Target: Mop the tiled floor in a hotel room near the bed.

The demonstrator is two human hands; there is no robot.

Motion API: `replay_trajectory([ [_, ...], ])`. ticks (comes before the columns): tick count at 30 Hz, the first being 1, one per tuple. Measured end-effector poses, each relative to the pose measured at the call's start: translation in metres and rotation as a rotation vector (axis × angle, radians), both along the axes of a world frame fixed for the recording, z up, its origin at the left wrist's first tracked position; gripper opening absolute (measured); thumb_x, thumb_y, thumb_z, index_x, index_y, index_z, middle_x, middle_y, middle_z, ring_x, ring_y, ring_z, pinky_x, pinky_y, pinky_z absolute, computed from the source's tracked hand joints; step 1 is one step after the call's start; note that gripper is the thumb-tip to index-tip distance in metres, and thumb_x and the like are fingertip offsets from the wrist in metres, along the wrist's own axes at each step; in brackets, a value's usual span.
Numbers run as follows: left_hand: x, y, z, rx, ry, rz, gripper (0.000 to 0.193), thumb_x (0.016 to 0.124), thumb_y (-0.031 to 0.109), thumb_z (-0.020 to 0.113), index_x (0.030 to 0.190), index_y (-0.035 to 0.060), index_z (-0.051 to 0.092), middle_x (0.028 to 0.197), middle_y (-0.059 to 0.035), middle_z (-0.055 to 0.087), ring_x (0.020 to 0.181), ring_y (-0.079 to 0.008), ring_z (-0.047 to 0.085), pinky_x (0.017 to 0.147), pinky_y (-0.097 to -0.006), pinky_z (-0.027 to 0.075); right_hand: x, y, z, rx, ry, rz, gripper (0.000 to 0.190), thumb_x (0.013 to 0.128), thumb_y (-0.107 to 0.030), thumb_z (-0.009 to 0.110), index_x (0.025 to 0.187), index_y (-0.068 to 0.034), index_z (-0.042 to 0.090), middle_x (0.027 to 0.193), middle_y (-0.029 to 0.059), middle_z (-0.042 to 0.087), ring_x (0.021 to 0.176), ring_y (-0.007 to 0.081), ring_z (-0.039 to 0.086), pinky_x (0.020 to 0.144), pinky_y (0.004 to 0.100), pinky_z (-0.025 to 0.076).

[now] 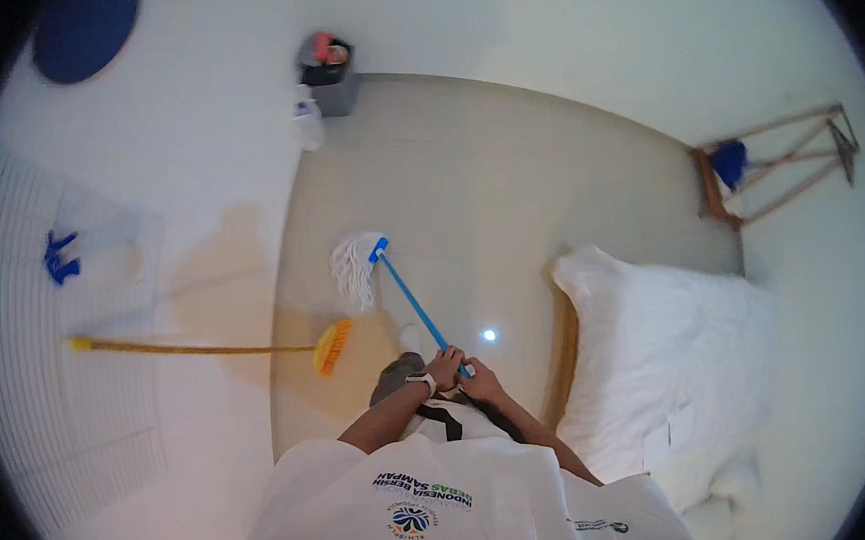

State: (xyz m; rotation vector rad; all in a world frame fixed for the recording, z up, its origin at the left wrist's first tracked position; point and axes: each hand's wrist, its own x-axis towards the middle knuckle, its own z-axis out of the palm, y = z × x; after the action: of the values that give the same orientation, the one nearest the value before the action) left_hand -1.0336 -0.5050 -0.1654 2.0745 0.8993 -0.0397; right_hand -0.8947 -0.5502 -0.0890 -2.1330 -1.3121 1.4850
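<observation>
A string mop with a blue handle (pixel 418 310) reaches from my hands forward and to the left. Its white string head (pixel 356 269) lies spread on the floor, joined to the handle by a blue clamp (pixel 378 250). My left hand (pixel 445 368), with a white-cased watch on the wrist, grips the handle near its upper end. Close beside it, my right hand (pixel 483 381) is closed around the handle's end. Part of each hand's fingers is hidden by the grip.
A yellow broom (pixel 205 350) with orange bristles leans against the left wall. To the right stands a bed with white bedding (pixel 656 345). A grey bin (pixel 335 96) occupies the far corner, a white bag (pixel 308 121) beside it. A wooden rack (pixel 778 159) stands at the far right.
</observation>
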Motion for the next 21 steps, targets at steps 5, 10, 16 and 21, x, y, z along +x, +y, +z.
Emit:
replay_trajectory([
  [5,0.103,-0.021,0.012,-0.033,-0.121,-0.236,0.045,0.070,0.010,0.062,0.111,0.0057,0.045,0.118,-0.0150,0.042,0.107,-0.0385,0.043,0.090,-0.0453,0.038,0.072,-0.056,0.021,0.035,-0.106,-0.315,0.037,0.084,-0.028,0.060,0.110,-0.004,0.055,0.092,0.0260,0.064,0.086,0.0390,0.064,0.077,0.0453,0.051],
  [10,0.159,-0.039,0.026,0.005,-0.080,-0.365,0.037,0.072,0.016,0.062,0.108,0.0102,0.053,0.120,-0.0077,0.048,0.100,-0.0344,0.049,0.082,-0.0432,0.044,0.107,-0.081,0.020,0.046,0.001,-0.547,0.024,0.090,-0.024,0.052,0.101,-0.003,0.047,0.062,0.0171,0.058,0.041,0.0227,0.057,0.036,0.0349,0.046],
  [16,0.139,-0.022,0.035,0.011,0.058,-0.281,0.039,0.072,0.019,0.063,0.109,0.0132,0.054,0.115,-0.0039,0.052,0.097,-0.0336,0.052,0.074,-0.0457,0.047,0.100,-0.066,-0.008,-0.065,0.100,-0.500,0.029,0.090,-0.027,0.053,0.105,-0.003,0.048,0.068,0.0175,0.062,0.049,0.0242,0.062,0.045,0.0362,0.049],
  [21,0.078,0.007,0.031,-0.034,0.054,-0.115,0.041,0.068,0.020,0.066,0.107,0.0112,0.054,0.112,-0.0066,0.052,0.097,-0.0361,0.051,0.077,-0.0484,0.045,0.063,-0.021,-0.005,-0.145,0.351,-0.434,0.030,0.089,-0.025,0.053,0.108,-0.004,0.046,0.063,0.0117,0.059,0.047,0.0183,0.058,0.042,0.0340,0.046],
])
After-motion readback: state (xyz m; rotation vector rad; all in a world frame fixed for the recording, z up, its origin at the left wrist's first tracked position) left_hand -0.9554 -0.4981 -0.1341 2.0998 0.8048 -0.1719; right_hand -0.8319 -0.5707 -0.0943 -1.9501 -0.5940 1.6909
